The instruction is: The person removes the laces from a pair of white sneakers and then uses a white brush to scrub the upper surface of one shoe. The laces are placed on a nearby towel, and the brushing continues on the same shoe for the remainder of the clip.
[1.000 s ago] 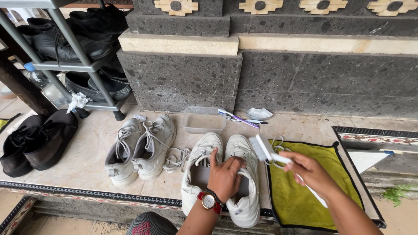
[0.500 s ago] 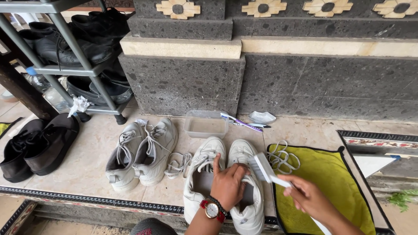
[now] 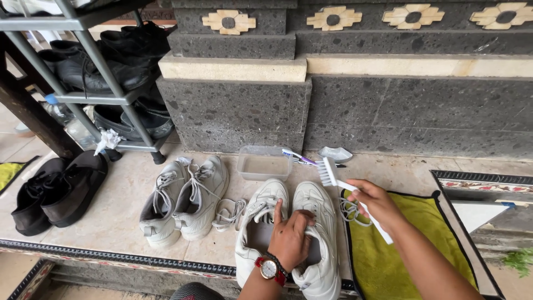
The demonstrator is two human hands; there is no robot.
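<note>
While left hand (image 3: 290, 239) steadies sneakers (image 3: 288, 233), brush (image 3: 350, 194) raised

left hand (image 3: 290, 240) on white sneakers (image 3: 288, 233) | right hand (image 3: 377, 203) grips brush (image 3: 345, 189)

Your left hand (image 3: 290, 240) is pressing on a pair of white shoes (image 3: 288, 233) that are looking like smooth, faintly glossy leather, while your right hand (image 3: 376, 201) is gripping a white plastic brush (image 3: 347, 190) with pale bristles. Beside them a yellow cloth (image 3: 411, 244) is showing a soft matt nap, and a clear plastic tub (image 3: 263, 163) is sitting on smooth beige floor tiles (image 3: 111, 222). Behind, the dark stone wall (image 3: 388, 116) is looking rough and pitted, the metal rack (image 3: 83, 61) is wearing matt grey paint, and the black shoes (image 3: 111, 61) on it are shining like polished leather.
</note>
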